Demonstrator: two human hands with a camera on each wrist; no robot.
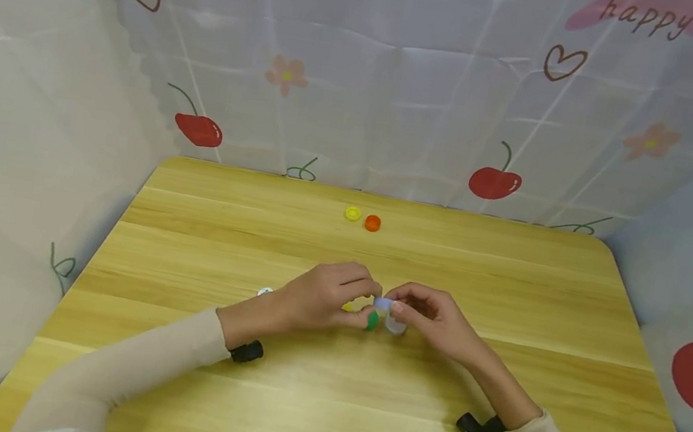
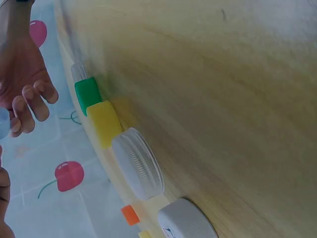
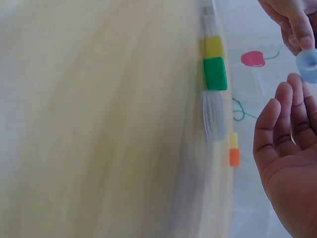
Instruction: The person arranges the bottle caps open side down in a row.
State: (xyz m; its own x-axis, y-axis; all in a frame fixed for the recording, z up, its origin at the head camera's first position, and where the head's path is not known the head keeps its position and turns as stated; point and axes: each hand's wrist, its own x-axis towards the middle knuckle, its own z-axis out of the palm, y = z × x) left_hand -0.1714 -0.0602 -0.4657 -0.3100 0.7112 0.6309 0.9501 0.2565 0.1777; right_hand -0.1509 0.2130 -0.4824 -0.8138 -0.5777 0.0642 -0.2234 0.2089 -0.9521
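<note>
A small round light blue cap (image 1: 383, 304) is held up between the two hands, above the table. My left hand (image 1: 333, 294) pinches its left side with thumb and fingers. On the other side my right hand (image 1: 439, 322) grips it, thumb in front. Just below the hands sit a green cap (image 1: 373, 320) and a clear whitish lid (image 1: 395, 325). A yellow cap (image 2: 104, 124) stands beside the green one, partly hidden by my left hand in the head view. The left wrist view also shows a ribbed whitish lid (image 2: 137, 163) and a white cap with print (image 2: 187, 220).
Toward the back edge of the wooden table (image 1: 314, 409) lie a yellow cap (image 1: 352, 214) and an orange cap (image 1: 373, 223), side by side. Patterned curtains (image 1: 380, 99) with cherries hang behind and at both sides. Black devices (image 1: 480, 429) are worn at the wrists.
</note>
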